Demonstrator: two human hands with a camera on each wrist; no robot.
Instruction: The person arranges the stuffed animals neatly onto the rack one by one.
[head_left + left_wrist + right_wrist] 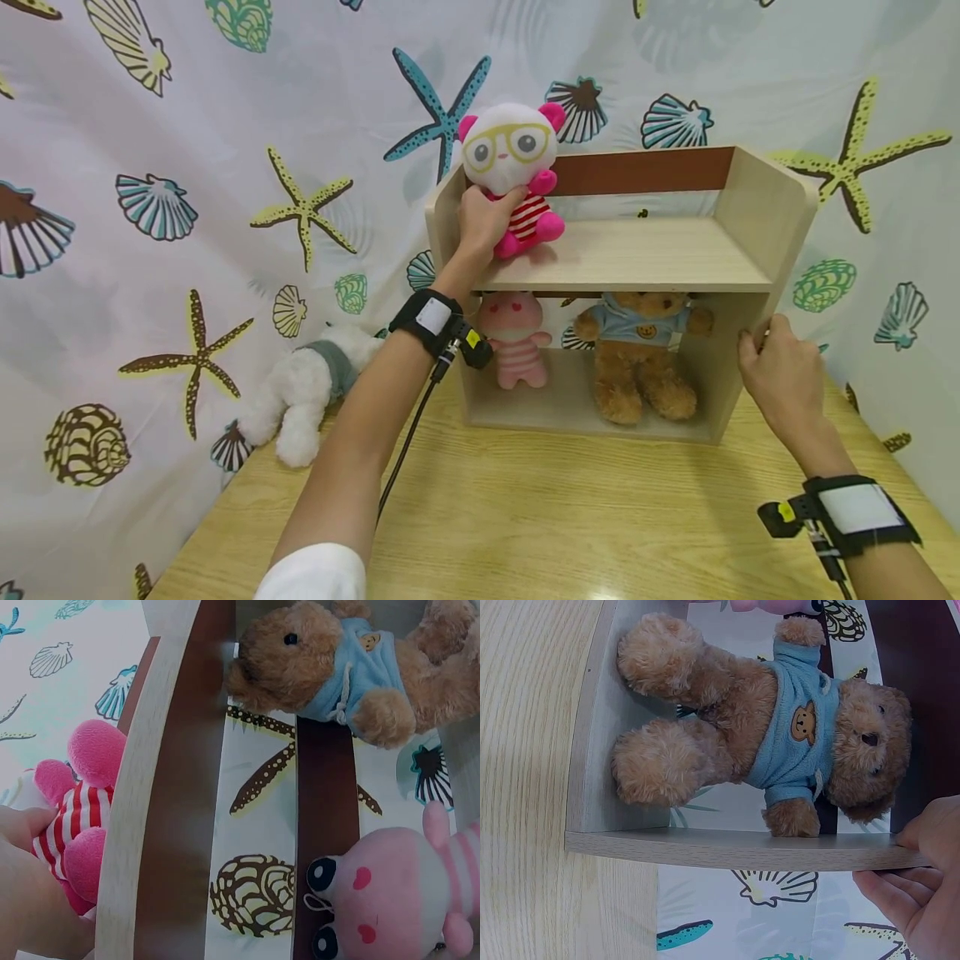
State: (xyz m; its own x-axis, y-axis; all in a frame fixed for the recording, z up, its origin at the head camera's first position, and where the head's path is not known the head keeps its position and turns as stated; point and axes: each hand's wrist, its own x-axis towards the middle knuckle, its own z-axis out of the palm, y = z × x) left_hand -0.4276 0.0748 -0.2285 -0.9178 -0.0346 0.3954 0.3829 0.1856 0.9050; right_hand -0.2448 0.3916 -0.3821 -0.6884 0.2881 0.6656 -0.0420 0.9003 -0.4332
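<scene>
A white and pink panda plush [513, 154] with yellow glasses and a red-striped body is at the left end of the top shelf board [645, 250]. My left hand [483, 221] grips it around the body, thumb across its front. At the right side panel of the small wooden shelf [750, 333], my right hand [783, 375] pinches the panel's edge between thumb and fingers, as the right wrist view shows. On the lower level sit a pink striped plush [517, 342] at left and a brown teddy bear [645, 358] in a light blue top at right.
A white fluffy plush [307, 392] with a grey-green garment lies on the table left of the shelf, against the curtain. The wooden table [562, 517] extends in front. A curtain [360, 100] printed with shells and starfish hangs behind and at the sides.
</scene>
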